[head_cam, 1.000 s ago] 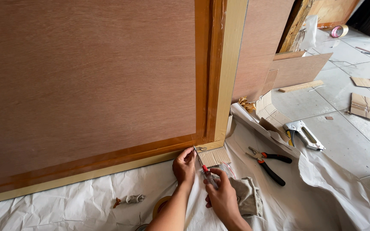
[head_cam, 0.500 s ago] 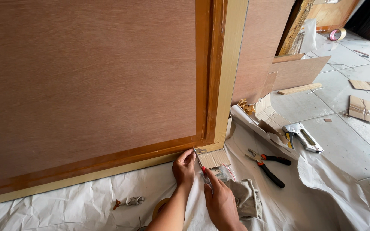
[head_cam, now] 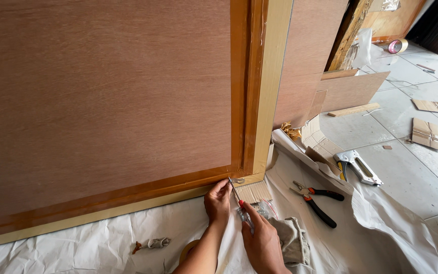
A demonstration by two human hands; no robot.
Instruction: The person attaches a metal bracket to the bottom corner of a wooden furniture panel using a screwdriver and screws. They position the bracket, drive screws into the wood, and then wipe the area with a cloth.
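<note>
Both hands work at the lower right corner of the large wooden panel [head_cam: 102,96], where its varnished orange-brown frame [head_cam: 242,91] meets the pale masking tape [head_cam: 272,86] that runs along the frame's outer edge. The left hand [head_cam: 218,203] is loosely curled, its fingertips pressed against the taped strip just below that corner; it grips nothing. The right hand [head_cam: 262,241], just below and to the right of the corner, is closed around a slim cutter [head_cam: 239,203] whose blade tip touches the tape right at the corner.

As I judge it, the main risk is the blade. Its tip sits very near the left fingertips, so a slip along the tape could nick them. Too much pressure could also carry the cut through the tape and score the varnish of the frame. If the left hand eases off, the tape may lift or tear unevenly instead of parting cleanly.

Below the corner a white plastic sheet [head_cam: 77,243] covers the floor; its loose folds could snag a wrist. A crumpled grey cloth [head_cam: 292,241] lies on it just right of the right hand. Further right of the corner lie red-handled pliers [head_cam: 318,200], and beyond them a staple gun [head_cam: 357,165] on the tiles. A tape roll [head_cam: 188,249] peeks out under the left forearm.
</note>
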